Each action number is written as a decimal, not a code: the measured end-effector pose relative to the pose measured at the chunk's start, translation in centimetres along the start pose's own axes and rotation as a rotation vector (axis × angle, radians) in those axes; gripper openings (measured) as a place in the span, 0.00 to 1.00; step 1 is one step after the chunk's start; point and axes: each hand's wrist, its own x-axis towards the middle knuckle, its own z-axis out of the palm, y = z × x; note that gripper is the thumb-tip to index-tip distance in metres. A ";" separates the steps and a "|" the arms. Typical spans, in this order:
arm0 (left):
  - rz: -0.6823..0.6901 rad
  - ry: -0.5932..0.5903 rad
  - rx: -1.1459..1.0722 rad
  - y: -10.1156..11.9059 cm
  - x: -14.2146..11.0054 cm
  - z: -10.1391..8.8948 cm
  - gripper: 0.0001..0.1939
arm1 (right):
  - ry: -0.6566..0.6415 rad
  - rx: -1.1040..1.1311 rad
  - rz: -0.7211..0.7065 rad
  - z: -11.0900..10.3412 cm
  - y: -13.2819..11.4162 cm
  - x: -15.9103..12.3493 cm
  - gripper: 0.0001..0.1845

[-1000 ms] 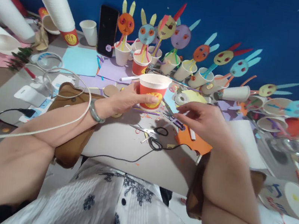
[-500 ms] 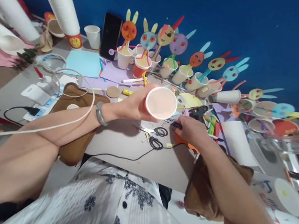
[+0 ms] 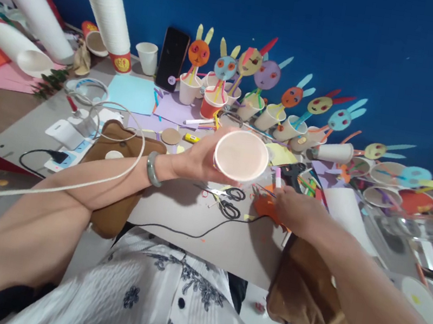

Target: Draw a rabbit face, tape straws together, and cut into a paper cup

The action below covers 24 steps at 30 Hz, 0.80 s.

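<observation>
My left hand point(image 3: 203, 157) is wrapped round a paper cup point(image 3: 241, 156), whose pale open mouth faces me above the table. Low over the right part of the table is my right hand point(image 3: 297, 210), fingers closed. A thin dark tool point(image 3: 266, 190) shows at its fingertips; its kind is unclear. Orange paper point(image 3: 269, 207) lies under that hand, and a pink-and-white marker point(image 3: 278, 177) is just beyond the fingers. Black-handled scissors point(image 3: 232, 193) rest on the tabletop below the cup, between my two hands.
Along the blue wall stands a row of cups with paper rabbit faces point(image 3: 198, 53). At the back left are a tall cup stack point(image 3: 108, 13) and a phone point(image 3: 172, 59). A white cable point(image 3: 121, 166) crosses above my left forearm. A black cord point(image 3: 197, 231) runs along the front.
My right hand has moved right and towards me, over the orange paper, carrying the dark tool. The cup in my left hand has come slightly right and nearer. The whole view has shifted a little.
</observation>
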 end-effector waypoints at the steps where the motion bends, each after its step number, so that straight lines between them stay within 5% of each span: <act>1: -0.065 0.047 -0.078 0.2 0.0 0.1 0.43 | -0.032 -0.015 0.008 -0.5 0.4 -0.7 0.12; 4: -0.270 0.101 -0.331 0.9 0.2 0.3 0.37 | -0.083 0.083 -0.130 -2.1 1.9 -2.9 0.14; 7: -0.451 0.166 -0.592 1.2 0.7 0.3 0.35 | -0.007 0.529 -0.294 -3.1 2.2 -4.6 0.19; 11: -0.603 0.302 -0.763 1.2 1.4 -0.1 0.32 | 0.436 1.135 -0.290 -3.2 -1.3 -4.9 0.20; 12: -0.626 0.325 -0.764 1.2 1.5 -0.2 0.33 | 0.463 1.279 -0.303 -3.2 -2.7 -4.7 0.20; 18: -0.680 0.381 -0.731 0.2 1.7 -0.7 0.35 | 0.237 1.614 -0.276 -1.9 -9.3 -1.7 0.35; 24: -0.714 0.335 -0.736 -0.8 1.7 -1.1 0.33 | 0.188 1.674 -0.399 -0.3 -10.1 -0.1 0.29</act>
